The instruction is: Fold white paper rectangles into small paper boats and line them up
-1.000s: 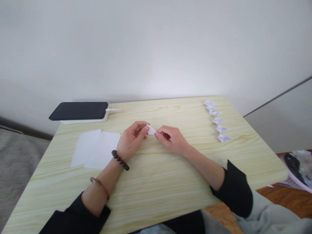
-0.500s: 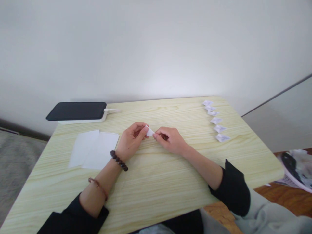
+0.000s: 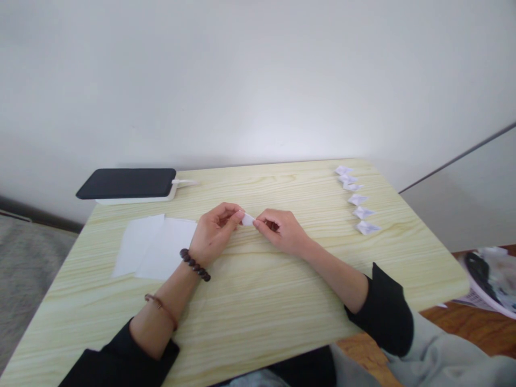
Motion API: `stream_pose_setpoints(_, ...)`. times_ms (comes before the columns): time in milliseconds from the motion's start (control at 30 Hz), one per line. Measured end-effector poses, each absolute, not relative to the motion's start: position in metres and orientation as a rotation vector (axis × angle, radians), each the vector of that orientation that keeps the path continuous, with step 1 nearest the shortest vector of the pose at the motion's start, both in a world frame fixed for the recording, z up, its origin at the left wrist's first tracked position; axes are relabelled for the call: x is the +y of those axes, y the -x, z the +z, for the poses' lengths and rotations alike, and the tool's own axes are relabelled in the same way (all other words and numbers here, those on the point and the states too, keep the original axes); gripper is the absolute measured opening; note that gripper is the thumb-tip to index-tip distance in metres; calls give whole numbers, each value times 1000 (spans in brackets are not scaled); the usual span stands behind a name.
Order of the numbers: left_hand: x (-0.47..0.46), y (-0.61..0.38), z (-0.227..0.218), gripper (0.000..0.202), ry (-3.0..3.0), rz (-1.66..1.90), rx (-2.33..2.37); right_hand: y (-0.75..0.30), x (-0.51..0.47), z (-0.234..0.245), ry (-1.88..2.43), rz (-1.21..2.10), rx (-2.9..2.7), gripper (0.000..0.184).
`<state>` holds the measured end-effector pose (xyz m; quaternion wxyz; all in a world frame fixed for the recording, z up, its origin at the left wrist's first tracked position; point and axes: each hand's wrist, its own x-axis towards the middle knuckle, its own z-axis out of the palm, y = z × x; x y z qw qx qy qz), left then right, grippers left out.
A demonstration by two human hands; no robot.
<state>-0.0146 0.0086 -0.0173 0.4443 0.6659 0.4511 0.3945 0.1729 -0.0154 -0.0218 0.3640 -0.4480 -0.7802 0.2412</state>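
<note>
I am holding a small piece of folded white paper [image 3: 247, 220] out in front of me, above the middle of the pale wood-grain table [image 3: 258, 301]. My left hand [image 3: 215, 231] is closing thumb and fingers on its left end, and my right hand [image 3: 281, 231] is pinching the right tip between thumb and forefinger, the other fingers curling in. The paper is bridging the narrow gap between my two hands, so only its middle is showing; my fingertips are covering both ends, and I cannot tell its full outline. What is showing is looking plain and bright white, a little wedge with its upper edge sloping down toward my right hand and its face narrowing that way. It is looking far smaller than the flat white sheets [image 3: 139, 244], which are lying overlapped on the table just beside my left wrist, their surfaces blank. Over on the right, six folded paper pieces [image 3: 358, 199] are standing in a row running away from me, white with faint bluish shading, pointed and creased, the farther three sitting closer together than the nearer ones.
</note>
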Motion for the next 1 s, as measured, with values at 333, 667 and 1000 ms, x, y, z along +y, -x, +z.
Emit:
stream_pose_setpoints(333, 7, 8, -12, 23, -1624, 989, 1095, -173, -16, -22, 1188, 698, -1969, 25)
stream_pose_setpoints(667, 6, 10, -12, 24, -1677, 980, 1137, -173, -16, -21, 1179, 654, -2017, 25)
stream_pose_setpoints(1000, 6, 11, -12, 22, -1664, 1039, 1184, -173, -16, -21, 1119, 585, -2039, 23)
